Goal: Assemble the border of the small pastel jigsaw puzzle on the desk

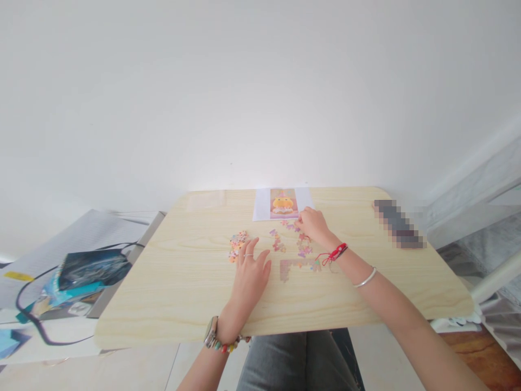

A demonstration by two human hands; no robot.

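The left hand (250, 271), fingers loosely spread, lay at a pile of small multicoloured jigsaw pieces (235, 250); the right hand (315, 224), fingers curled, grip unclear, was beside a pink-purple piece cluster (288, 225). Joining seemed under way; the next fit called for precise alignment.

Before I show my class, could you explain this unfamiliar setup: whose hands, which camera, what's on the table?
No machine: these are a person's bare hands, seen by one head-worn camera looking forward and down. On the table lie a pile of jigsaw pieces, some joined sections and a printed sheet with a yellow figure. The left hand, fingers spread, is at the pile. The right hand is by the pieces near the sheet; whether it holds one is too small to tell.
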